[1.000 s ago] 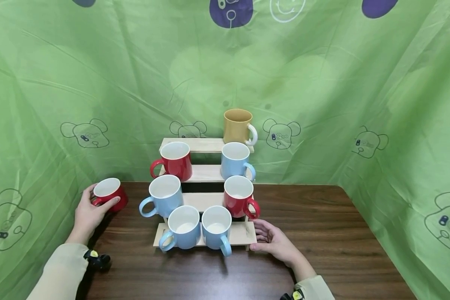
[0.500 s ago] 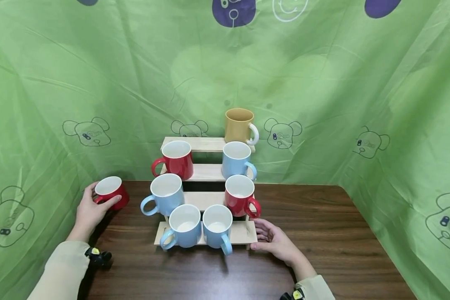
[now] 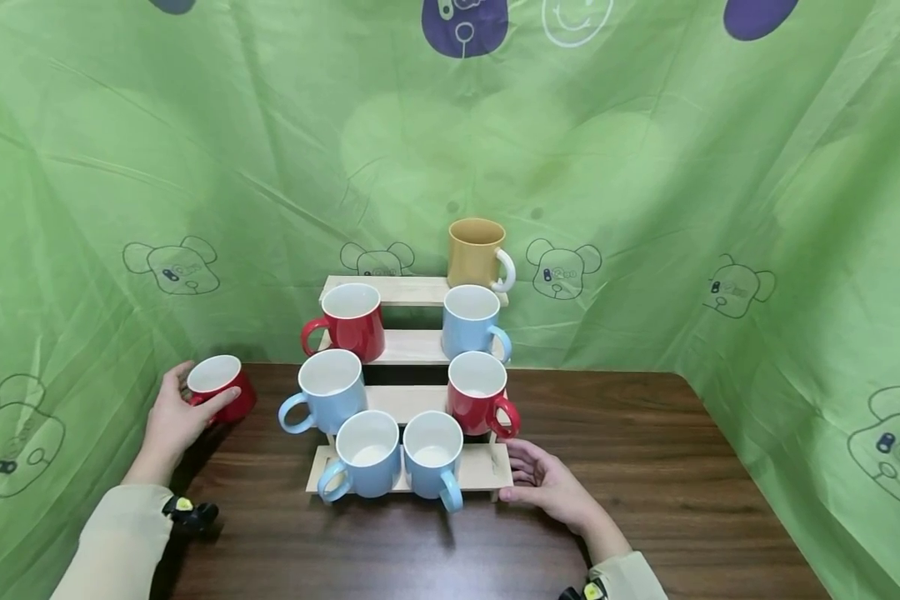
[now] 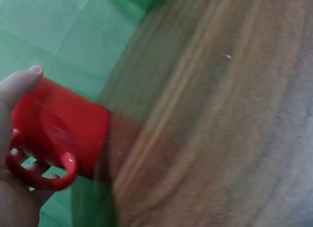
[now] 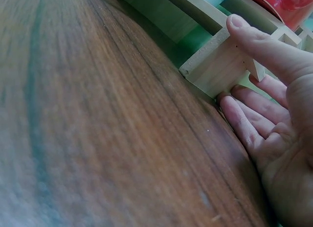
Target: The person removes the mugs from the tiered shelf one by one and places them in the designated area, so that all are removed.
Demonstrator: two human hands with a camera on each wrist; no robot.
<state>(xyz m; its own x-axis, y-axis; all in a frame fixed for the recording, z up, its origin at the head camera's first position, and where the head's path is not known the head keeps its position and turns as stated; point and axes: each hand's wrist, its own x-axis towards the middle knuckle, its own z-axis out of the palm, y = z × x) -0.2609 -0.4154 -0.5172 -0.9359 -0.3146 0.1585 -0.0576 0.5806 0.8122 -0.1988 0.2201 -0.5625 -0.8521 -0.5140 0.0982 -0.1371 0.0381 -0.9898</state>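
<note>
At the table's back left, my left hand (image 3: 171, 422) holds a red mug (image 3: 237, 404) with a white inside, thumb across its side. In the left wrist view the mug (image 4: 73, 122) shows its handle, with fingers partly hidden behind it. My right hand (image 3: 553, 487) grips the right end of the lowest step of a stepped wooden rack (image 3: 487, 468). Seen from the right wrist, its thumb lies along the board (image 5: 210, 68) and the other fingers are bent below, near a leg.
On the rack stand a yellow mug (image 3: 471, 258) on top, red (image 3: 354, 335) and blue (image 3: 465, 332) mugs below, then blue (image 3: 337, 410) and red (image 3: 468, 410), and two blue mugs (image 3: 378, 473) in front. Green cloth (image 3: 270, 167) surrounds the brown table (image 3: 607, 408).
My left wrist and forearm have shifted slightly left, while the red mug stays in about the same place. My right hand and the rack have not visibly moved.
</note>
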